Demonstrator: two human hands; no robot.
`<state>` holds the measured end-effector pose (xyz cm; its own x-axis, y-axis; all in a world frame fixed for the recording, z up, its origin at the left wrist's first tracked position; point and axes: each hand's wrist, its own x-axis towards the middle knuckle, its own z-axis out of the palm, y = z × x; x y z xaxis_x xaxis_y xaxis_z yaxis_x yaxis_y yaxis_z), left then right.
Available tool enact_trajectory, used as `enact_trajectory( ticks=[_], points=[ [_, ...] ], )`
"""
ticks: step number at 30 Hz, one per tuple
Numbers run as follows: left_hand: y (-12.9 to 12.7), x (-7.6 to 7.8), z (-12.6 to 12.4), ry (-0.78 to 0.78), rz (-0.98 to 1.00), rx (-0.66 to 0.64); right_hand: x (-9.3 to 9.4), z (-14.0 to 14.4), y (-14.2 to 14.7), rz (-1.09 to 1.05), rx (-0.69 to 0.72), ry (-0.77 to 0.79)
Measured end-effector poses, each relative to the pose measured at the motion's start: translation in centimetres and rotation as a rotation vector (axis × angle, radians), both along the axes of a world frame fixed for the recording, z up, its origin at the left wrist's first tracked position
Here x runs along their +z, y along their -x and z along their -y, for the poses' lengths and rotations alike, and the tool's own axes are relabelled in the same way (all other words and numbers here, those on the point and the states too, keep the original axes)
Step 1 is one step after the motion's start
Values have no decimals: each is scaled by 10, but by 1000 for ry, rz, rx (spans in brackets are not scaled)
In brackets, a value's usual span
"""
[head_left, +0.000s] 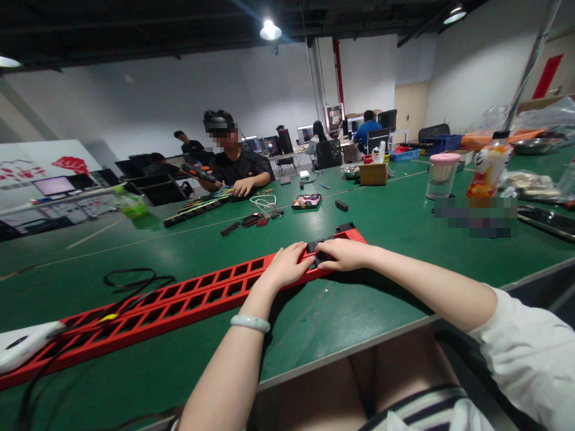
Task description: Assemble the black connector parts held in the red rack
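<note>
A long red frame (216,279) with two rows of square openings lies slantwise on the green table. My left hand (288,263), with a pale bangle on its wrist, is closed over the frame near its right end. Right beside it, my right hand (344,254) grips a small black block (321,244) set at the frame's openings. The fingertips of both hands nearly meet there, and they cover part of the block. Another black piece (345,227) sits at the frame's far right corner.
Black cables and a white device (27,344) lie over the frame's left end. Beyond are dark flat pieces (254,220), a loose black block (341,206) and a cardboard box (374,174). A lidded cup (442,176) and bottle (489,170) stand right. A co-worker (238,161) holds a power tool opposite.
</note>
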<state>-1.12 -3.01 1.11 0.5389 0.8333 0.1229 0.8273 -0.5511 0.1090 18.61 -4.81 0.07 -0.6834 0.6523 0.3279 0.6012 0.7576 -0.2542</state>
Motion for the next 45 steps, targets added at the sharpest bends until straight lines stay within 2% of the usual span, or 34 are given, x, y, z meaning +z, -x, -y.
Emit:
enact_trajectory(
  ticks=[23,45],
  points=[
    [1,-1,-2,36,-10,18,0,1,0,33,-1,-22],
    [3,-5,-6,15,-18,-15,3,3,1,52,-21,-20]
  ],
)
